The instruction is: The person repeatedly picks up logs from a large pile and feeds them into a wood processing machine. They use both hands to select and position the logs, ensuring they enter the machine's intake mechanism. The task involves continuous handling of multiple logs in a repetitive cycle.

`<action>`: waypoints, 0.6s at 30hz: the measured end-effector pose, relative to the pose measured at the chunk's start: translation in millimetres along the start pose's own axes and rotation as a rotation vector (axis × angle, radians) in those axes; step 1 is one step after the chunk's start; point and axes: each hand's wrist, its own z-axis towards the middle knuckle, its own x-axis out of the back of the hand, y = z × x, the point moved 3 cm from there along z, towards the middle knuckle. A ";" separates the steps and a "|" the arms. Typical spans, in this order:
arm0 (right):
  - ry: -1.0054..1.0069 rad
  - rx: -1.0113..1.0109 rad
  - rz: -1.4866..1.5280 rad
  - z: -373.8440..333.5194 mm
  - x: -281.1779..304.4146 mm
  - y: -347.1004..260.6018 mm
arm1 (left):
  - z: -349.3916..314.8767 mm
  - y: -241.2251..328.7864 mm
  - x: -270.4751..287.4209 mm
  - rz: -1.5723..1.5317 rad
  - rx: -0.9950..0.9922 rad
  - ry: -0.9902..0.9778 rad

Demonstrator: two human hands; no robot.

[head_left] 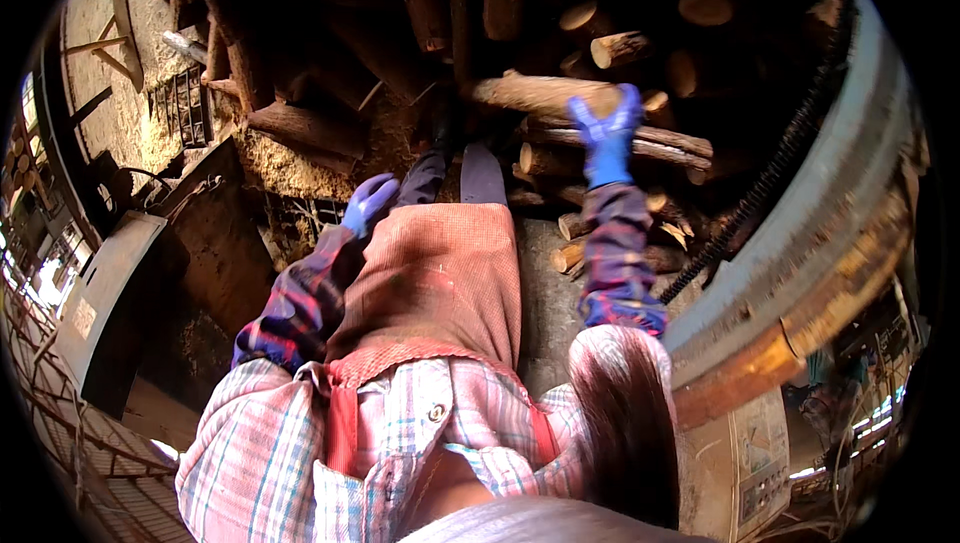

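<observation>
My right hand, in a blue glove, reaches forward to the woodpile. Its thumb and fingers straddle the right end of a light brown log and grip it; the log lies roughly crosswise and looks slightly blurred. Just below it, a split log with pale edges rests on the pile. My left hand, also blue-gloved, hangs beside my left thigh near the top edge of the orange-red apron. Its fingers are loosely stretched and hold nothing.
Cut logs are heaped ahead and to the right, with darker logs at the front left. A long grey metal beam with a wood edge curves along my right. On the left stands a metal panel. Sawdust covers ground ahead.
</observation>
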 end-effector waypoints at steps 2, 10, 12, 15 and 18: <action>-0.074 0.123 -0.038 -43.1 13.5 -92.4 | -13.9 30.3 -35.9 -0.171 0.031 -0.082; -0.050 0.473 0.110 -195.2 100.3 -258.6 | -82.0 101.0 -133.1 -0.596 0.252 -0.635; -0.108 0.435 0.281 -206.5 111.8 -245.1 | -80.8 115.9 -129.3 -0.358 0.225 -0.862; -0.206 -0.221 0.903 -186.0 122.7 -220.8 | -118.3 138.4 -160.8 -0.415 0.302 -0.777; -0.186 -0.293 0.923 -164.3 138.4 -209.6 | -115.3 155.0 -174.1 0.086 -0.272 -0.739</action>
